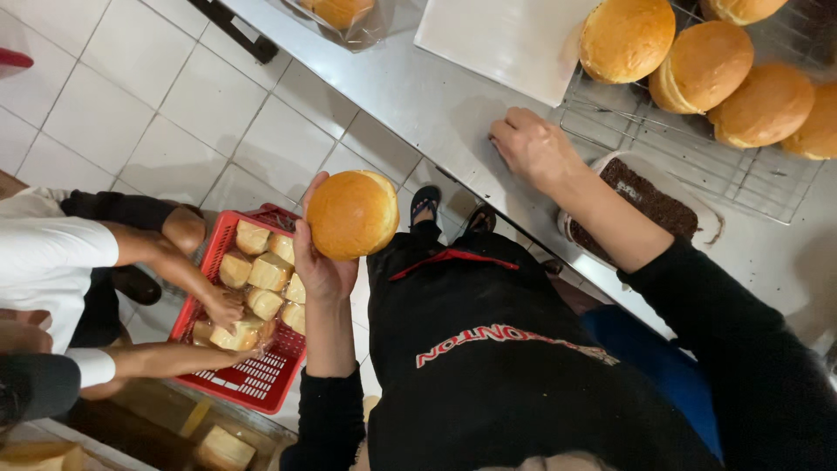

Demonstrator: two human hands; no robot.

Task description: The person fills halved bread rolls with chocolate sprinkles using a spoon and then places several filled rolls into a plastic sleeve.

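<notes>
left hand (321,262): fingers gripping round bun (352,215), frame centre | right hand (534,150): fingers curled, empty, resting on steel surface (436,96) beside wire rack (750,174), upper right

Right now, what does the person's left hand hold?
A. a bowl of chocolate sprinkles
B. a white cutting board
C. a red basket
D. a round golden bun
D: the left hand holds a round golden bun up over the tiled floor.

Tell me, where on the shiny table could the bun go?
Bare steel lies between the white board and the right hand, up toward the bagged bread. It is crowded on the wire rack, full of buns, with the bowl of dark crumbs beside it.
</notes>
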